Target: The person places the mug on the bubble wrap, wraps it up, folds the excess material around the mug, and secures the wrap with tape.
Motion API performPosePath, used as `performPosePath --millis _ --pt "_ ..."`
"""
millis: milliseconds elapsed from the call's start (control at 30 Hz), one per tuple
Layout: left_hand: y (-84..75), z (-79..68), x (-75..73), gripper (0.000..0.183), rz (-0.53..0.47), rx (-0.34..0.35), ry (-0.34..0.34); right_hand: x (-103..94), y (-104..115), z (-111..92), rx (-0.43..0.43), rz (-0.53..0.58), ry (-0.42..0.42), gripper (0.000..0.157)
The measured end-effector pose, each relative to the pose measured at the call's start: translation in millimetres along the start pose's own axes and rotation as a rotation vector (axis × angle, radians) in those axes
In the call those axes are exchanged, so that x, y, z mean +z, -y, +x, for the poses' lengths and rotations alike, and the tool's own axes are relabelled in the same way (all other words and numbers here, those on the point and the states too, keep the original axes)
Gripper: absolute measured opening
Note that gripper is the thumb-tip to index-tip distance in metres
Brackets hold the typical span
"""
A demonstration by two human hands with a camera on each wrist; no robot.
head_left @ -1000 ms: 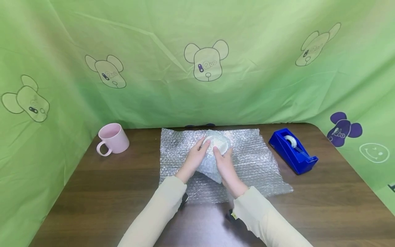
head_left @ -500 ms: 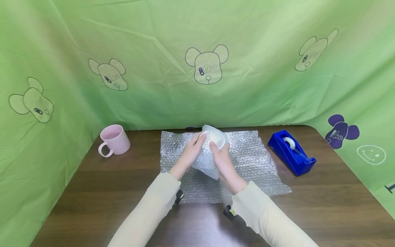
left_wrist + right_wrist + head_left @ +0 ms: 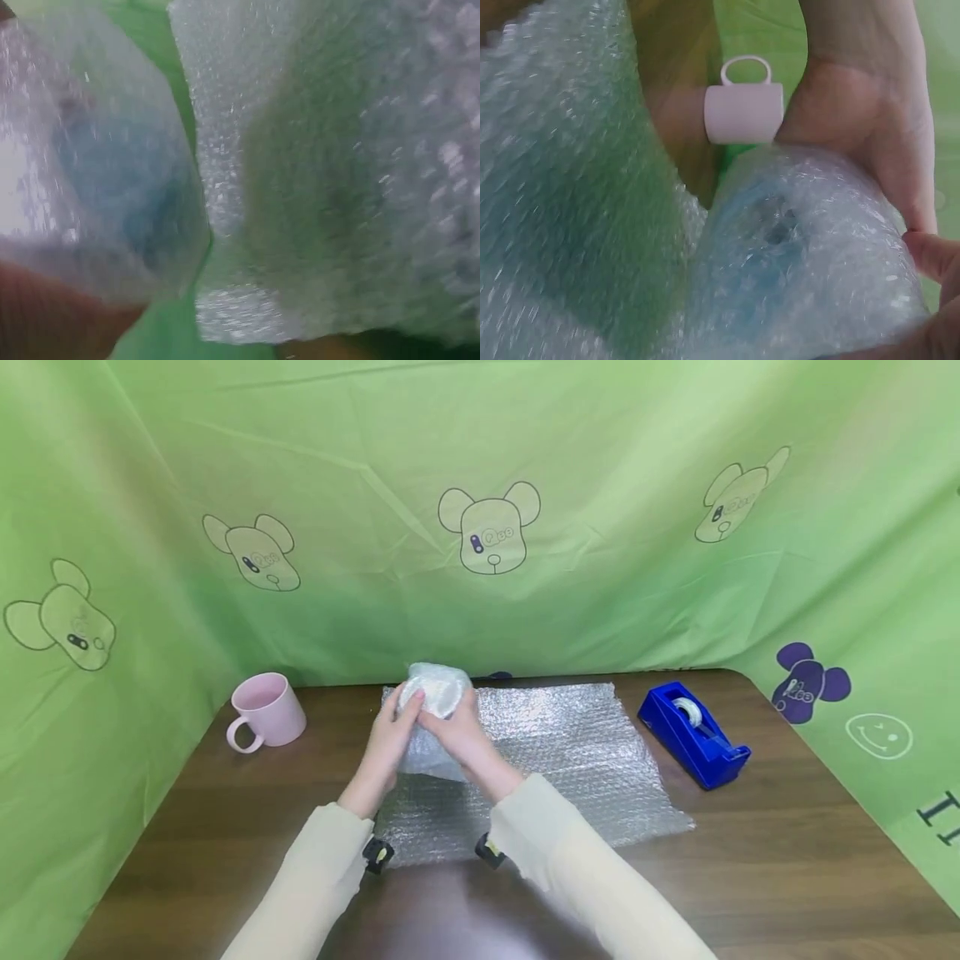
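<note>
My left hand (image 3: pixel 389 735) and right hand (image 3: pixel 461 729) grip the bubble-wrapped bundle (image 3: pixel 442 687). Light, even pressure should hold it snug.

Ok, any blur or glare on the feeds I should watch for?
Head: mostly clear, with bright glare on the bubble wrap sheet and a pale sheen on the table near the bottom edge; left wrist: blurred, the wrapped bundle washed out white at the left edge; right wrist: bubble wrap sheet smeared and soft, pink mug easier to make out.
</note>
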State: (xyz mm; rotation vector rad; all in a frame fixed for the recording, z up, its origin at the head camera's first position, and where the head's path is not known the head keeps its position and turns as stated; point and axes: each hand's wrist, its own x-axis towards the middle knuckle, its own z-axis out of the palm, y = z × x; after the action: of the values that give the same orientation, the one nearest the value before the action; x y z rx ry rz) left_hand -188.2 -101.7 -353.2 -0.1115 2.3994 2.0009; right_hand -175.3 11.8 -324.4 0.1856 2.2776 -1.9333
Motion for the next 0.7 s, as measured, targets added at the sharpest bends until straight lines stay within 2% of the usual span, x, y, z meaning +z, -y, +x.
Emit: performPosePath --millis 133,200,333,500,700 --pt "10.6 -2.7 -13.7 0.056 -0.085 -0.019 -0.107 21.0 1 3 0.030 -0.177 -0.028 0.101" --pt "14.4 -3.6 -19.8 0.056 -0.108 -0.013 -0.153 29.1 0 4 0.021 -0.215 -0.029 0.100" --pt "18.1 -3.3 -35.5 0.056 -0.115 -0.015 -0.227 45.1 -6 8 -0.042 -0.153 0.014 0.097" --pt "23.1 3.3 -57.6 0.057 -0.107 -0.038 -0.297 62.3 -13 13 -0.067 -0.040 0.116 0.084" --pt "38.3 9.9 -78.0 0.058 -0.100 -0.037 -0.354 77.0 -23 16 -0.075 -0.071 0.255 0.085"
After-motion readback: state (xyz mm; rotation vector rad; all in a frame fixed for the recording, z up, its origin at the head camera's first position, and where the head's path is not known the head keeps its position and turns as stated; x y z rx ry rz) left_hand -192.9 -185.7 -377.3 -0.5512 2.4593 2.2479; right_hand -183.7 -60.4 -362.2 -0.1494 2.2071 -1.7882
